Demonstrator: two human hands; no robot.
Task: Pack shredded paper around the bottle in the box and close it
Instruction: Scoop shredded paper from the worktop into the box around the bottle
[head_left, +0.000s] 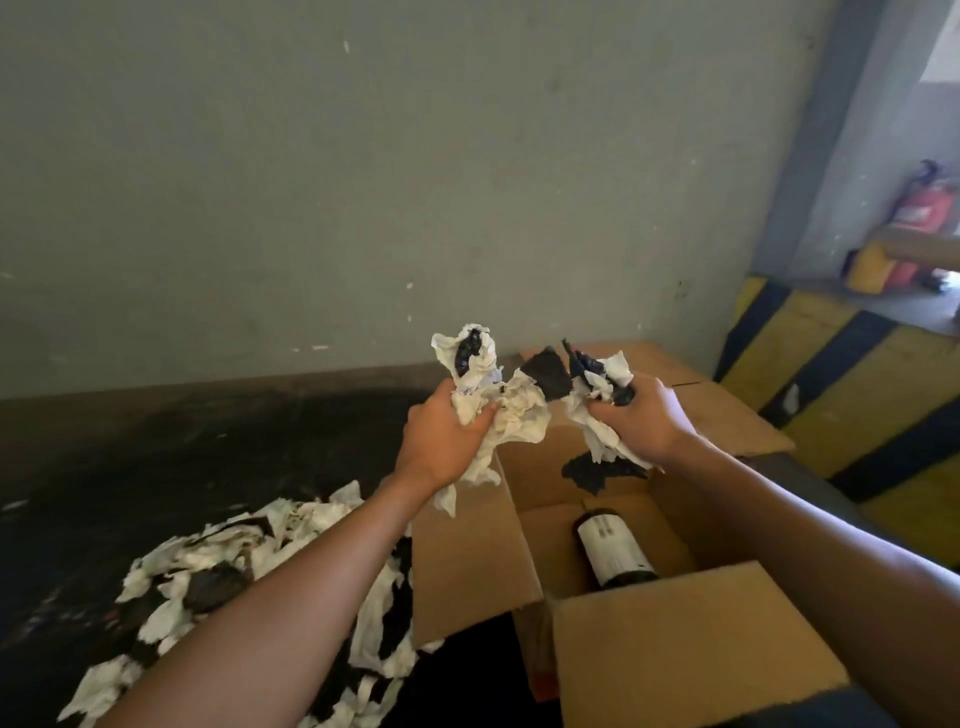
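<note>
While both hands hang over the open box (691, 639), I've got a clump in each: left hand (441, 441) closed on a wad of white-and-black shredded paper (498, 405), right hand (641, 421) closed on a smaller wad (602, 384). The bottle (615, 548) lies on its side at the box bottom, white label up, bare cardboard round it; only a dark scrap (597, 475) sits at the far end. All four flaps stand open. The rest of the paper pile (218, 571) is on the dark floor, just left of the box.

Step in hand, I'd say: drop these wads in. To do it well, I'd lower both hands inside the walls before letting go so nothing spills, push one wad each side of the bottle, then fill the ends. Loose scrunch, not a tight ball, cushions better. Plenty more handfuls needed before closing the flaps.
</note>
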